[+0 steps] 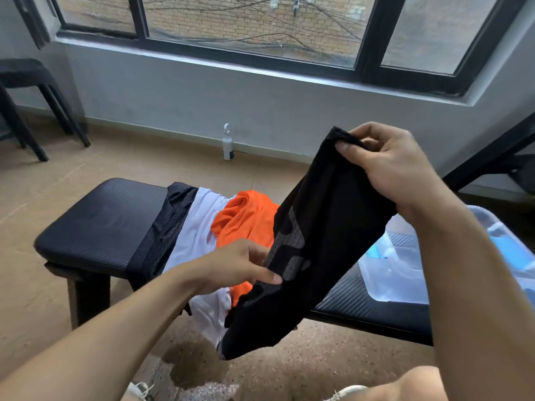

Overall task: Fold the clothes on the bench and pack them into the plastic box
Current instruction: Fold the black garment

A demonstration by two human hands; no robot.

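Bench (pixel 95 227), black garment (pixel 315 241) between hands

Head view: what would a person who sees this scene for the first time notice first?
First the black garment, held up in the middle by both hands: the right hand pinches its top, the left hand grips lower down. Behind it, an orange shirt lies on the bench beside white and black clothes. The plastic box sits at the right.

Bench (pixel 95 224) bare at left; clothes (pixel 202 227) cover its middle.
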